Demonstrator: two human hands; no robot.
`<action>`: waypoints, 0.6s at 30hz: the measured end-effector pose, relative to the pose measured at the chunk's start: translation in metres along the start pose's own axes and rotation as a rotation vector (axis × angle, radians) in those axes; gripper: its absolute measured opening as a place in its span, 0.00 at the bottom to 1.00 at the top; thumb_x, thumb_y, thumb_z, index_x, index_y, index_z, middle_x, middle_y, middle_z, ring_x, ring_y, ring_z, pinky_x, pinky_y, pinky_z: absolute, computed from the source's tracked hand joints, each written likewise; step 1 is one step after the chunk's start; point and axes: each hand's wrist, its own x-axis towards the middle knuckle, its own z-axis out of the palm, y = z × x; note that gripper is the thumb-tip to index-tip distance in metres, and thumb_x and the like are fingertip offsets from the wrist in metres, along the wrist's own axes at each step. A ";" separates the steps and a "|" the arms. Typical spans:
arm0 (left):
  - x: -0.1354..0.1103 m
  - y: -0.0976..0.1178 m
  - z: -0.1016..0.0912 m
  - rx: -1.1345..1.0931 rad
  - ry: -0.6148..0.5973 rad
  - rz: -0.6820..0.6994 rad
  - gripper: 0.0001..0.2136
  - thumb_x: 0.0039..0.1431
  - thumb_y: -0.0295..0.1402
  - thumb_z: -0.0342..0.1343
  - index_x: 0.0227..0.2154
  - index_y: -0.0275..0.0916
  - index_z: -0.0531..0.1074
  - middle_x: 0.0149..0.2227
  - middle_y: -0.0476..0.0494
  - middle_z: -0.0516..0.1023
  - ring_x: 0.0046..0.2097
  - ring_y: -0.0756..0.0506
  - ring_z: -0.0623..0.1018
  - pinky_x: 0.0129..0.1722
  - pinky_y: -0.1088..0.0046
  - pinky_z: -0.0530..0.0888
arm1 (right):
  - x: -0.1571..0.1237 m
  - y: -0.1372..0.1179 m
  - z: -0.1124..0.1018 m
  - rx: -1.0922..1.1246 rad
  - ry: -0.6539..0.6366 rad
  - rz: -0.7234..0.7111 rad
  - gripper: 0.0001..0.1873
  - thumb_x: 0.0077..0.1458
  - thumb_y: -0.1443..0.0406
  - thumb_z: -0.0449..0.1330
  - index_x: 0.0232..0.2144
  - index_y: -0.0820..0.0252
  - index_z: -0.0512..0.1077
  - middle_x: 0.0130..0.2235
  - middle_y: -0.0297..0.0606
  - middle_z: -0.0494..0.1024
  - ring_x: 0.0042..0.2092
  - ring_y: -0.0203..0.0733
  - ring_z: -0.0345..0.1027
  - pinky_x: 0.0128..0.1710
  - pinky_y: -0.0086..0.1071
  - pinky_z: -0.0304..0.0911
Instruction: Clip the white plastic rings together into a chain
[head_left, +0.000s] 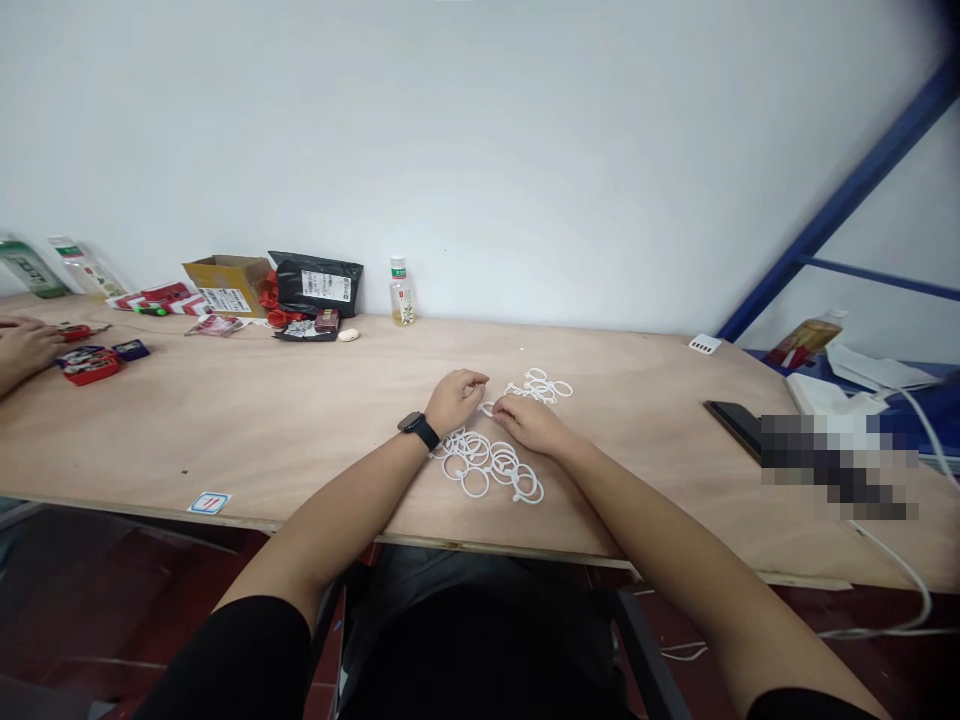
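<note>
My left hand (pixel 454 400), with a black wristwatch (pixel 420 431) on the wrist, hangs over the plywood table (pixel 225 430) with its fingers curled together. Whether they pinch anything is hard to see. My right hand (pixel 529 422) lies just to its right, fingertips on a white plastic ring (pixel 488 408). Below both hands lies a loose heap of white plastic rings (pixel 487 465). A smaller heap of the same rings (pixel 538 387) sits beyond my right hand.
A co-worker's hand (pixel 26 350) rests at the far left near red-and-blue packaged items (pixel 88 364). Along the wall stand a cardboard box (pixel 227 284), a black parcel (pixel 319 284) and a small bottle (pixel 400 293). A black phone (pixel 735 425) lies on the right, beside a blurred patch.
</note>
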 end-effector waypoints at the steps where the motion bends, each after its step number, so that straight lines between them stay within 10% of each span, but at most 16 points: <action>1: 0.000 0.000 0.001 -0.002 -0.020 0.003 0.10 0.57 0.27 0.52 0.40 0.37 0.76 0.41 0.43 0.80 0.44 0.45 0.77 0.50 0.65 0.72 | -0.001 0.002 -0.002 0.056 0.050 0.032 0.08 0.61 0.65 0.51 0.35 0.59 0.70 0.36 0.38 0.75 0.38 0.41 0.66 0.38 0.32 0.57; 18: -0.002 0.009 -0.003 -0.065 -0.040 0.013 0.10 0.54 0.28 0.56 0.39 0.39 0.79 0.34 0.46 0.81 0.38 0.48 0.78 0.43 0.71 0.74 | 0.001 0.010 0.003 0.646 0.131 0.214 0.11 0.61 0.55 0.49 0.34 0.57 0.61 0.20 0.25 0.62 0.22 0.34 0.55 0.24 0.28 0.54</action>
